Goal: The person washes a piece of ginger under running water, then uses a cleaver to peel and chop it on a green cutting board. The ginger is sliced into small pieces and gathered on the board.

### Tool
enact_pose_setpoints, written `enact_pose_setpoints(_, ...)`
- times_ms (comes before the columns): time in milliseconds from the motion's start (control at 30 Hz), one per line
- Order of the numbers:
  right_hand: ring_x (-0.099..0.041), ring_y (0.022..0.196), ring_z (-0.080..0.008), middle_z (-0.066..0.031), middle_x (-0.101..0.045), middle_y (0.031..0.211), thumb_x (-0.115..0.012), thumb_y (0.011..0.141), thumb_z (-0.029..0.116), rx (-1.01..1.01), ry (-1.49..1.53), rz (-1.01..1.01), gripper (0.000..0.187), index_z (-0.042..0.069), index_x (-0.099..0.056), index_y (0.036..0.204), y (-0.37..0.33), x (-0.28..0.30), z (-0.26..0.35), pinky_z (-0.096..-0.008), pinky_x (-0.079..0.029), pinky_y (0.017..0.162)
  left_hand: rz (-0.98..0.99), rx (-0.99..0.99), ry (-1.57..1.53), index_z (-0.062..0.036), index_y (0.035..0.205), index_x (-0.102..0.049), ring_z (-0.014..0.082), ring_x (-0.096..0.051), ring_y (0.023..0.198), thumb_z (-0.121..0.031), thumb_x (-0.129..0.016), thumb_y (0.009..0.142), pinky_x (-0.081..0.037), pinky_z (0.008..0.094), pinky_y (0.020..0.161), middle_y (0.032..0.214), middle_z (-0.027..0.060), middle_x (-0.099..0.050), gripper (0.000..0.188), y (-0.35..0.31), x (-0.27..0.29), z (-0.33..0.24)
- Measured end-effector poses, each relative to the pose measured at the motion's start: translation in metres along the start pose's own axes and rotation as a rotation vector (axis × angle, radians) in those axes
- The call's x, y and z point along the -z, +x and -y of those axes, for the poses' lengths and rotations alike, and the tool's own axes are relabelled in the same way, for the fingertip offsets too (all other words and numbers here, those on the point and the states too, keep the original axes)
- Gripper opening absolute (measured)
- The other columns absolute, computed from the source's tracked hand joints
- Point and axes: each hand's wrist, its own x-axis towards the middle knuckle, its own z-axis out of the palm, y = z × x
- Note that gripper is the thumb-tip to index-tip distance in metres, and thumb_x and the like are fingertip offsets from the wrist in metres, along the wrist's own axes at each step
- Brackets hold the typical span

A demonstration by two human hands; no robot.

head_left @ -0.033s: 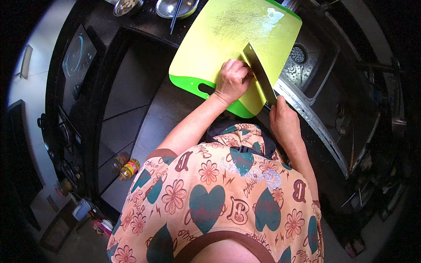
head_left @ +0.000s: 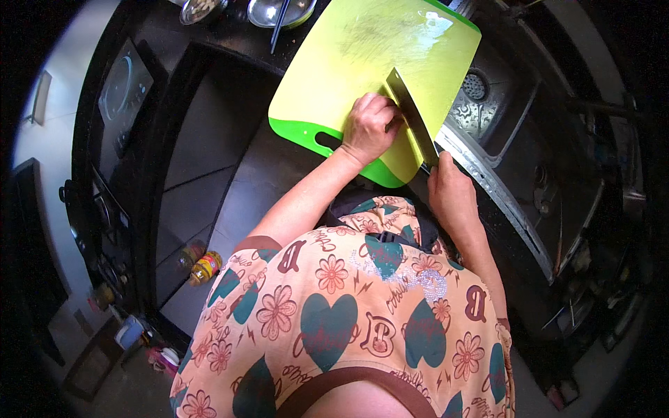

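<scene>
My right hand (head_left: 451,187) is closed around the handle of a cleaver (head_left: 412,115), whose long blade slants across the right part of a yellow-green cutting board (head_left: 334,76). Close against the left face of the blade, my left hand (head_left: 369,129) rests on the board with its fingers curled and pressed together. Whatever lies under those fingers is mostly hidden; only a small dark bit shows near the fingertips. A green edge with a handle slot runs along the board's near side, and wet glints show at its far end.
To the board's right is a metal sink (head_left: 516,132) with a round drain strainer (head_left: 474,86). Beyond the board's left side stand a metal bowl (head_left: 296,15) with chopsticks (head_left: 280,28) and a smaller bowl (head_left: 202,10) of pale pieces. A yellow jar (head_left: 205,268) stands at lower left.
</scene>
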Motion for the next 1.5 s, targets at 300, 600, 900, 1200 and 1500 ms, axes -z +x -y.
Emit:
enact_pose_setpoints(300, -0.059, 0.068, -0.0481, -0.0277, -0.060, 0.074, -0.050, 0.091, 0.011, 0.036, -0.029, -0.082, 0.014, 0.001, -0.041, 0.094, 0.038, -0.023, 0.005, -0.0559, -0.047, 0.060, -0.008, -0.004, 0.017, -0.0069, 0.079, -0.063, 0.0291, -0.057, 0.083, -0.012, -0.072, 0.067, -0.047, 0.0394, 0.075, 0.084, 0.0094, -0.061, 0.015, 0.000, -0.003, -0.004)
enact_pose_setpoints(600, -0.059, 0.071, -0.0484, -0.0289, -0.059, 0.074, -0.050, 0.091, 0.010, 0.034, -0.033, -0.017, 0.013, 0.001, -0.041, 0.093, 0.018, -0.002, 0.007, -0.0561, -0.046, 0.061, -0.016, -0.012, -0.025, -0.0054, 0.076, -0.062, 0.0300, -0.057, 0.082, -0.009, -0.068, 0.070, -0.047, 0.0403, 0.075, 0.081, 0.0104, -0.061, 0.010, 0.001, 0.001, -0.004)
enact_pose_setpoints(900, -0.060, 0.068, -0.0471, -0.0274, -0.059, 0.070, -0.051, 0.090, 0.009, 0.061, -0.031, -0.114, 0.014, 0.000, -0.041, 0.091, 0.044, -0.026, 0.008, -0.0554, -0.047, 0.060, 0.025, 0.005, 0.014, -0.0064, 0.078, -0.064, 0.0288, -0.057, 0.084, -0.011, -0.070, 0.069, -0.048, 0.0391, 0.076, 0.084, 0.0097, -0.063, 0.012, 0.003, -0.003, -0.007)
enact_pose_setpoints(1200, -0.059, 0.072, -0.0486, -0.0291, -0.058, 0.073, -0.052, 0.091, 0.009, 0.008, 0.048, -0.074, 0.013, 0.001, -0.042, 0.094, 0.026, 0.002, 0.012, -0.0553, -0.046, 0.061, -0.027, 0.174, -0.005, -0.0069, 0.091, -0.064, 0.0287, -0.057, 0.088, -0.019, -0.080, 0.065, -0.046, 0.0396, 0.078, 0.091, 0.0095, -0.061, 0.033, -0.007, 0.025, -0.005)
enact_pose_setpoints(1500, -0.060, 0.069, -0.0467, -0.0264, -0.060, 0.078, -0.053, 0.089, 0.010, 0.042, 0.005, -0.078, 0.014, 0.001, -0.043, 0.091, 0.019, 0.003, 0.007, -0.0540, -0.048, 0.062, 0.029, 0.042, 0.063, -0.0070, 0.083, -0.065, 0.0276, -0.058, 0.082, -0.012, -0.074, 0.064, -0.045, 0.0390, 0.076, 0.085, 0.0065, -0.064, 0.022, -0.010, 0.003, 0.002)
